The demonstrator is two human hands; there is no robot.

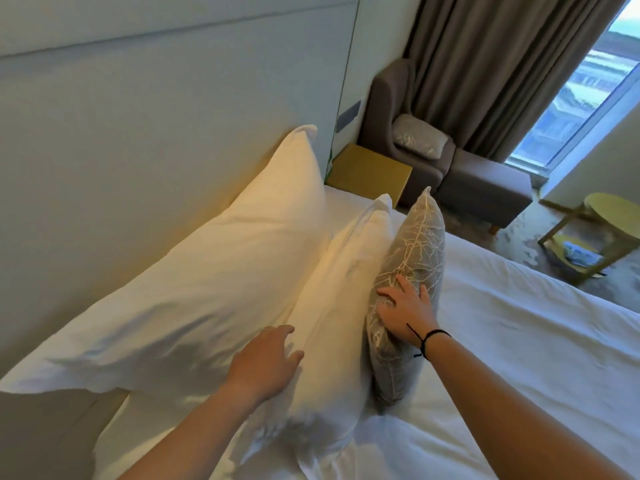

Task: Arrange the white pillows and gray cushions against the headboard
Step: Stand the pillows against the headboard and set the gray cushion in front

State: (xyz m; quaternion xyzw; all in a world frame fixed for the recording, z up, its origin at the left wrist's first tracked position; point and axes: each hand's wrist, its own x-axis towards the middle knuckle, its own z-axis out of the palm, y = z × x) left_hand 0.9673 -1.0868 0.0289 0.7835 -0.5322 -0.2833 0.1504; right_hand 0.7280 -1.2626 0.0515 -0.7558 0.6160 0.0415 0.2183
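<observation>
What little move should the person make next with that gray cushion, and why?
Probably nudge the gray branch-patterned cushion back against the front white pillow. The right hand rests spread on its face, it stands on edge, and the left hand steadies that pillow.

Two white pillows (194, 282) (346, 271), two gray cushions (412, 271) (419, 138), two hands (266, 362) (405, 310).

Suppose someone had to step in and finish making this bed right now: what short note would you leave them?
Left hand: open, resting on the front white pillow.
Right hand: open, fingers spread, pressing the gray cushion upright against that pillow.
Back white pillow leans on the headboard; the front one stands before it.
Done: two pillows and one cushion stacked in a row.
Left: a second gray cushion sits on the armchair; fetch and place it, then straighten everything.
</observation>
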